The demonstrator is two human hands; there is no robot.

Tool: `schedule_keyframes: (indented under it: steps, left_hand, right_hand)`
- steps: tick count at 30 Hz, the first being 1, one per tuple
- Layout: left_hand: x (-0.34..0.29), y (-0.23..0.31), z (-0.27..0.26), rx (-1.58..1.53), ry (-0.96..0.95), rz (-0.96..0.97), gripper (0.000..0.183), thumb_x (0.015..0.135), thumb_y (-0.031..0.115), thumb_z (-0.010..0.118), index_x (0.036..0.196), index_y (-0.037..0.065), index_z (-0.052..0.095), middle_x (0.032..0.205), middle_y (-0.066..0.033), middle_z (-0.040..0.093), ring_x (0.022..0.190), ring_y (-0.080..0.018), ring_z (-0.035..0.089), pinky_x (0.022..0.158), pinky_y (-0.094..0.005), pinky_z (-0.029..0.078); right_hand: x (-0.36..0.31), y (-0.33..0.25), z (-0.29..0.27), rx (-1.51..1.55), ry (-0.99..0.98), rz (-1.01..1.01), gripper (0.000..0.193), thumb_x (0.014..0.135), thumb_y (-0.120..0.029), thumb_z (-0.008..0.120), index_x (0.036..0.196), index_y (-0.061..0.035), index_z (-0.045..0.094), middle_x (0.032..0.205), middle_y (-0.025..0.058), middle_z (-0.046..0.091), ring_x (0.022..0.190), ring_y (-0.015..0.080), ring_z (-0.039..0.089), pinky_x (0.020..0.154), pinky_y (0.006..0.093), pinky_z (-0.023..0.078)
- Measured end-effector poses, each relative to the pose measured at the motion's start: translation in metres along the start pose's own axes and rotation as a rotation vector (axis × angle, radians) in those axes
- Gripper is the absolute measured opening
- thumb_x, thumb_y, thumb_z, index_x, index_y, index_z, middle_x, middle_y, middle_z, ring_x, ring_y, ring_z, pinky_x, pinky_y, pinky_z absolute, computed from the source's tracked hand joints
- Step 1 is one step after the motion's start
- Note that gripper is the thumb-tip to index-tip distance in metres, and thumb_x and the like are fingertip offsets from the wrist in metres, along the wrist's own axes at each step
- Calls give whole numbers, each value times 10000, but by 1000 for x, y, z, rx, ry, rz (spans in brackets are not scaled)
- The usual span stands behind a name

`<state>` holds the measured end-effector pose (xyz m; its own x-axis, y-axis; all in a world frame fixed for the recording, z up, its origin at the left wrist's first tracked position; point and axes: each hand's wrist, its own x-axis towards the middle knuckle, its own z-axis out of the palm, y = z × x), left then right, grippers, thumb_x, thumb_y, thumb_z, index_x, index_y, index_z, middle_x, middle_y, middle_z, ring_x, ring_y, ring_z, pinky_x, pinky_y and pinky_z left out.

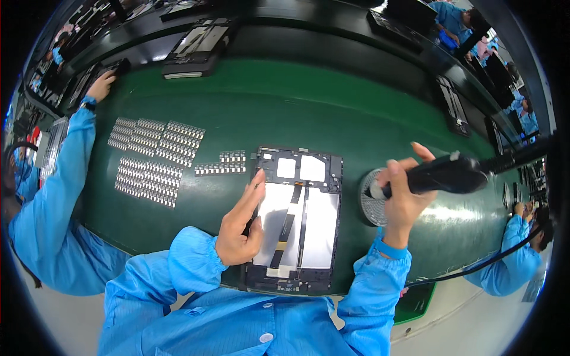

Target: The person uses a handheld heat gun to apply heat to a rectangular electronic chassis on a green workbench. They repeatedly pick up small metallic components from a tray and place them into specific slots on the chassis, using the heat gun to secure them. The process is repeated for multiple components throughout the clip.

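A tablet without its back cover lies in front of me, showing silver panels, a black frame and a flat ribbon cable. My left hand rests along its left edge, fingers stretched out and thumb apart, holding nothing. My right hand is wrapped round a black electric screwdriver, held slanting to the right of the tablet. The screwdriver's pale front end is over a round, perforated grey dish. My hand and the tool hide part of that dish.
Sheets of small metallic parts lie left of the tablet, with shorter strips nearer it. A co-worker's hand reaches in from the left. Devices stand at the back. A black cable crosses the table's right front edge.
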<state>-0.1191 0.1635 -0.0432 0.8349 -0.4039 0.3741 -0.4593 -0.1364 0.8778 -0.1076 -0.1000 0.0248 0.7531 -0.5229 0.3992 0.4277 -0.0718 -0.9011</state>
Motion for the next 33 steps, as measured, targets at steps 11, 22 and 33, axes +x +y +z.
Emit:
schedule_keyframes:
  steps: [11, 22, 33]
  left_hand:
    - [2, 5, 2, 74, -9, 15, 705, 696, -168, 364, 1382, -13, 323, 1445, -239, 283, 1347, -360, 269, 1100, -439, 195]
    - [6, 5, 2, 106, -74, 17, 201, 747, -62, 618, 900, 47, 689, 933, -77, 695, 955, -228, 652, 1084, -549, 206]
    - [18, 9, -11, 106, -8, -53, 123, 755, -7, 663, 858, 55, 688, 862, -91, 705, 869, -226, 677, 1055, -542, 270]
  right_hand:
    - [-2, -15, -19, 132, 65, -47, 349, 753, 59, 659, 1017, -17, 443, 613, 91, 557, 476, 166, 531, 484, 303, 467]
    - [-9, -5, -30, 72, 60, -8, 344, 745, 66, 672, 971, -33, 432, 592, 99, 548, 465, 177, 527, 490, 315, 478]
    - [-9, 0, -28, 28, 55, -5, 372, 744, 64, 678, 1016, -14, 437, 592, 88, 557, 476, 166, 539, 507, 297, 482]
